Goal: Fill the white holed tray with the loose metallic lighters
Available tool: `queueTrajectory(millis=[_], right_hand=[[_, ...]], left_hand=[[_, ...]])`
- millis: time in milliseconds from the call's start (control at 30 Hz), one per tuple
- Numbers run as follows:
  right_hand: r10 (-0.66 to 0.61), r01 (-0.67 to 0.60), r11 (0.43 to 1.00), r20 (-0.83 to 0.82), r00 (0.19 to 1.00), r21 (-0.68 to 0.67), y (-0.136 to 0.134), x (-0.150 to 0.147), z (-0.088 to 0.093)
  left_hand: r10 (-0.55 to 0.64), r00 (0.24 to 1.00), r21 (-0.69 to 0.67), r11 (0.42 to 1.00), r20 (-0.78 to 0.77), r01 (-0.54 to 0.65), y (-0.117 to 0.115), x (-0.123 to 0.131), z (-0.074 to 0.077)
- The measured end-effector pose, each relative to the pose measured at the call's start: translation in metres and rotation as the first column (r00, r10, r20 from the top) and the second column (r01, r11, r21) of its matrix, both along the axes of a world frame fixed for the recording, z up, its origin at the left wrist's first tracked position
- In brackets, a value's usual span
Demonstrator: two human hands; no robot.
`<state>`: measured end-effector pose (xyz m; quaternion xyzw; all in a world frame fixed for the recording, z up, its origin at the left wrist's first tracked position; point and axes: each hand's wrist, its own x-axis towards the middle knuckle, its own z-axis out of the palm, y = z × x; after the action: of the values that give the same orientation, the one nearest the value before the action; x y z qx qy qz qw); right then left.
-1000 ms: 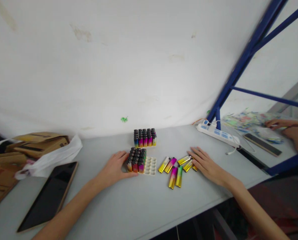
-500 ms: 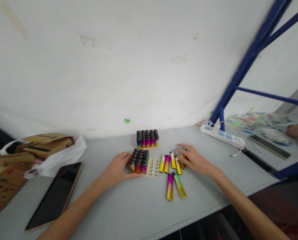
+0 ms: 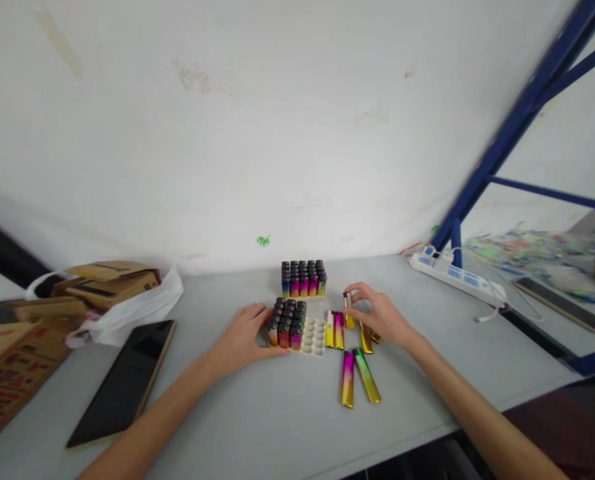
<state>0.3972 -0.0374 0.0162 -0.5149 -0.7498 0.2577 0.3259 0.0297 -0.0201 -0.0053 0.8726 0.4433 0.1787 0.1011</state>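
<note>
Held lighter [image 3: 348, 303], long axis toward wall [image 3: 297, 147], tip farthest

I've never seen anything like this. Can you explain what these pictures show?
Happily! There's no machine here: a person works with bare hands, seen by one camera worn on the head, looking forward and down.

The left hand curls against a block of upright, black-topped lighters in a pale tray, which has bare cells on its right. The right hand holds one lighter between thumb and fingers. Loose lighters lie nearby, and another upright block stands behind.

Also on the table: a dark tablet and cardboard boxes leftward, a power strip rightward.
</note>
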Motion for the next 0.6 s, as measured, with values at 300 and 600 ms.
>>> queueTrajectory(millis=[300, 600], right_hand=[[0.058, -0.27, 0.942, -0.695, 0.716, -0.2, 0.012, -0.044, 0.035], [-0.095, -0.398, 0.855, -0.855, 0.509, -0.333, 0.01, -0.078, 0.017]], left_hand=[[0.009, 1.0, -0.005, 1.0, 0.023, -0.008, -0.002, 0.0, 0.004], [0.004, 1.0, -0.006, 1.0, 0.029, -0.004, -0.005, 0.0, 0.003]])
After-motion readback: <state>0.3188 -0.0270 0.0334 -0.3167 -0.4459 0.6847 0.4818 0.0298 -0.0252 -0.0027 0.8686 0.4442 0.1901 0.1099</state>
